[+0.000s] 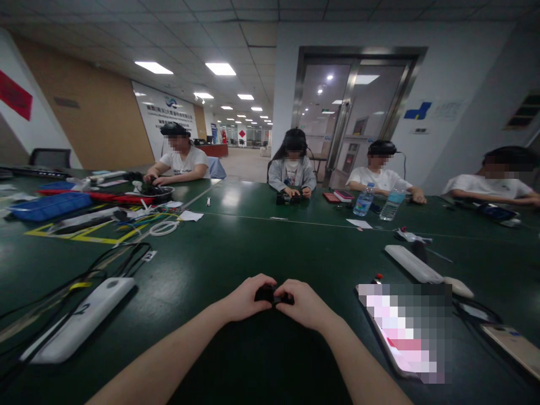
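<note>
Close together over the dark green table (219,256), both hands grip a small black object (265,293). My left hand (248,297) has its fingers curled round the left part of it, with the thumb on the near side. The right part sits between the thumb and fingers of my right hand (304,304). Whether the object is one piece or two is too dark and small to tell.
A white power bank (86,320) with cables lies at the left, a phone (396,337) at the right. Beyond it are a white device (413,264) and two bottles (363,199). A blue tray (50,207) stands far left. Several people sit across the table.
</note>
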Action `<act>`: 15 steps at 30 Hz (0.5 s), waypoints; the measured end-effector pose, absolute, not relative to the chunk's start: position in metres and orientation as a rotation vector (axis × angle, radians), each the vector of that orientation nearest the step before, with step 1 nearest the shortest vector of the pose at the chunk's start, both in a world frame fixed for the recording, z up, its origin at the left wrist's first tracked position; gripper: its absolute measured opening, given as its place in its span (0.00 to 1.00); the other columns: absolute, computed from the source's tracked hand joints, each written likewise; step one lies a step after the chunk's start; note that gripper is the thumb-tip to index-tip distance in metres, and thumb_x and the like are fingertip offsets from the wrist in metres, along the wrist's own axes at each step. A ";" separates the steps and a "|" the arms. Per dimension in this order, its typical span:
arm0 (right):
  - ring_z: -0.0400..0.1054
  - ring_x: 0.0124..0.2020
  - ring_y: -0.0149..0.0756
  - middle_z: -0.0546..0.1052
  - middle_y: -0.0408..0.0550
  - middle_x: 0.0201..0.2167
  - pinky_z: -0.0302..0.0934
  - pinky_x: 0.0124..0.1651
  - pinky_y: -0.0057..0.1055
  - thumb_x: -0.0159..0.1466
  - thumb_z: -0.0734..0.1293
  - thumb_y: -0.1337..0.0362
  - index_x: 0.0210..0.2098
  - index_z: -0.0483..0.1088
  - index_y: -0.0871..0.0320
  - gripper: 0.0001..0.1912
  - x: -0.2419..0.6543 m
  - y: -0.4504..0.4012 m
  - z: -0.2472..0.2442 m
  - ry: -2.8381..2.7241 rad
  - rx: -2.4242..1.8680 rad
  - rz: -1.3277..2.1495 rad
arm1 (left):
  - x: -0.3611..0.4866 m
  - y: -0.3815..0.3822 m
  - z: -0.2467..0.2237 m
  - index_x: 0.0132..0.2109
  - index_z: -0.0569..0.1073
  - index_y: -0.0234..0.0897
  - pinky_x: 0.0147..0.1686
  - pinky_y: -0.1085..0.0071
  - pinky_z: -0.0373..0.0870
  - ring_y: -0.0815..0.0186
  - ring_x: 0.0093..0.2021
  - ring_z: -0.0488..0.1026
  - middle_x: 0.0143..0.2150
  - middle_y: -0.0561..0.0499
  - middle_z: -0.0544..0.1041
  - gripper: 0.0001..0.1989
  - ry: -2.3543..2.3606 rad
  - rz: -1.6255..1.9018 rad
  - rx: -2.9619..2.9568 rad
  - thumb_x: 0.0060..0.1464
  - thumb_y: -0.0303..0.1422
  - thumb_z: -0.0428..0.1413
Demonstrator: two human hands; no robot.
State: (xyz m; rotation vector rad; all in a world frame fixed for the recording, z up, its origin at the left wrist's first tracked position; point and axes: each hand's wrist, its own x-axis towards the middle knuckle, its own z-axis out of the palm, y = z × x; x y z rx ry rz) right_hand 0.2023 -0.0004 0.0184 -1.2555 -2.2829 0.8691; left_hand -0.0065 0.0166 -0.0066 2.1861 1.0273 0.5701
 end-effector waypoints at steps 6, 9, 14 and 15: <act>0.65 0.38 0.36 0.71 0.44 0.39 0.59 0.39 0.32 0.57 0.65 0.63 0.37 0.74 0.51 0.09 0.202 -0.002 0.020 -2.271 -1.248 0.877 | -0.006 0.015 -0.004 0.51 0.67 0.42 0.52 0.60 0.62 0.61 0.52 0.66 0.51 0.50 0.69 0.20 1.050 0.552 2.170 0.50 0.32 0.58; 0.65 0.38 0.36 0.71 0.44 0.39 0.59 0.38 0.32 0.56 0.65 0.63 0.37 0.74 0.51 0.09 0.201 -0.004 0.022 -2.255 -1.259 0.877 | -0.006 0.015 -0.003 0.51 0.67 0.42 0.52 0.60 0.63 0.62 0.51 0.66 0.51 0.50 0.69 0.20 1.054 0.551 2.165 0.50 0.32 0.58; 0.65 0.38 0.36 0.71 0.43 0.40 0.60 0.38 0.32 0.57 0.65 0.63 0.38 0.74 0.50 0.10 0.200 -0.004 0.019 -2.256 -1.268 0.879 | -0.007 0.015 -0.004 0.51 0.66 0.42 0.52 0.61 0.63 0.62 0.51 0.66 0.51 0.50 0.69 0.20 1.045 0.551 2.164 0.49 0.32 0.59; 0.65 0.39 0.36 0.71 0.43 0.40 0.60 0.38 0.32 0.56 0.65 0.63 0.38 0.74 0.50 0.10 0.200 -0.003 0.018 -2.251 -1.272 0.888 | -0.007 0.015 -0.004 0.51 0.66 0.42 0.52 0.61 0.63 0.62 0.51 0.66 0.51 0.50 0.69 0.20 1.045 0.549 2.167 0.50 0.32 0.58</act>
